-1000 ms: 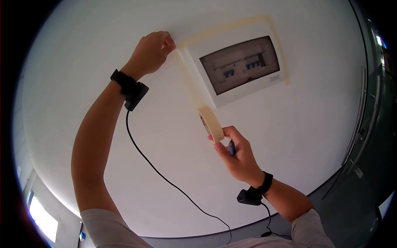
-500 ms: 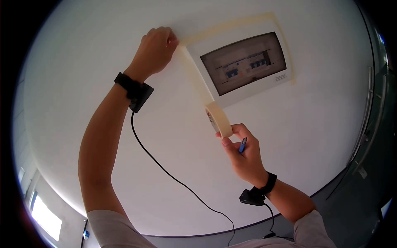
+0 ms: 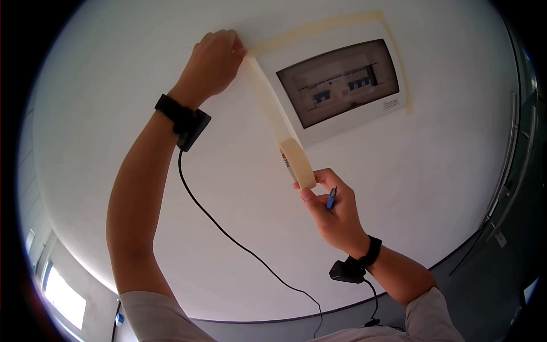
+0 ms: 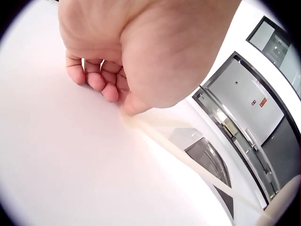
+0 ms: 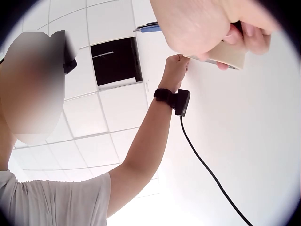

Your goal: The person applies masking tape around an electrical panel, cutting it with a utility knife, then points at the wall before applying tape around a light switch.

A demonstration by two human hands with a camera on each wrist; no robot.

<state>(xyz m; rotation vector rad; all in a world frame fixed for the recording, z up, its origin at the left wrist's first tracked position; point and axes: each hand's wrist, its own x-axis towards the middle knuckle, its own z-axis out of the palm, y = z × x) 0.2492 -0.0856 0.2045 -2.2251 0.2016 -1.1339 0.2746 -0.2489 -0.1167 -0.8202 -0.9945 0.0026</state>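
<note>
At the upper left corner of a white breaker box [image 3: 342, 85], my left hand [image 3: 212, 65] pinches the end of a masking tape strip [image 3: 265, 100] with curled fingers and thumb, close against the wall. From there the strip runs down along the box's left side, as the left wrist view also shows, to the roll of masking tape [image 3: 298, 165]. My right hand [image 3: 339, 214] grips that roll between thumb and fingers, below the box's lower left corner. A blue pen [image 3: 331, 198] is tucked in the same hand, its tip pointing up.
Other masking tape [image 3: 319, 28] is stuck on the wall [image 3: 239, 188] along the box's top and right sides. A black cable [image 3: 222, 231] hangs from the left wrist camera. Door handles [image 3: 507, 165] stand at the far right, and a bright window [image 3: 64, 296] is at lower left.
The head view has shifted slightly, so the box sits higher and further right. Both hands keep their places by the box; the pen in my right hand has tilted and shows more.
</note>
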